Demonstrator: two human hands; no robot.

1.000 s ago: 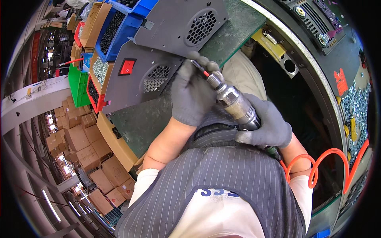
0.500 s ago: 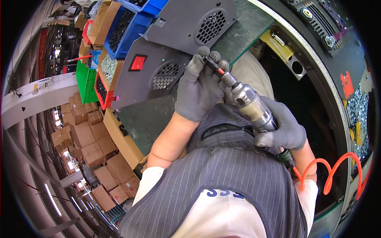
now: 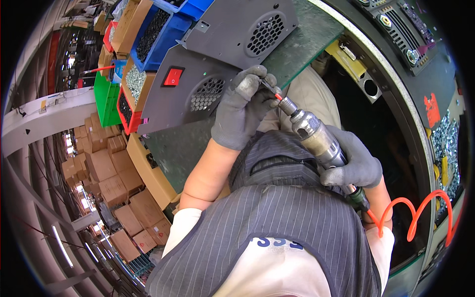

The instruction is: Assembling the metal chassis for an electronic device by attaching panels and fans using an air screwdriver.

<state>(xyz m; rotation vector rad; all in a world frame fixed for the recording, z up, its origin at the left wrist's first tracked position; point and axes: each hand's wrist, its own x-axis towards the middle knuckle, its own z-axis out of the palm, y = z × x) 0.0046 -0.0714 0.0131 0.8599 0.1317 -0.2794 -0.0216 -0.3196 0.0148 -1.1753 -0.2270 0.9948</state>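
My right hand (image 3: 354,161), in a grey glove, is wrapped round a metal air screwdriver (image 3: 316,141) tilted toward the upper left. An orange coiled hose (image 3: 413,218) runs from its rear end. My gloved left hand (image 3: 240,111) is at the front end, thumb and fingers pinched together by the tip of the bit (image 3: 278,97). Whatever small thing they pinch is hidden by the fingertips. Just beyond my left hand stand two dark grey metal panels with honeycomb vents, the nearer panel (image 3: 163,106) carrying a red rocker switch (image 3: 173,77) and the farther panel (image 3: 225,29) behind it.
Blue bins (image 3: 170,37) of black screws, a carton (image 3: 141,86) of silver screws, a red bin (image 3: 126,111) and a green bin (image 3: 106,101) stand at the upper left. Brown boxes (image 3: 116,193) are stacked farther left. Loose metal parts (image 3: 447,158) lie at right.
My left hand's fingers have closed round the bit's tip, and the hand has shifted slightly left and down. The screwdriver has moved a little down and right in my right hand.
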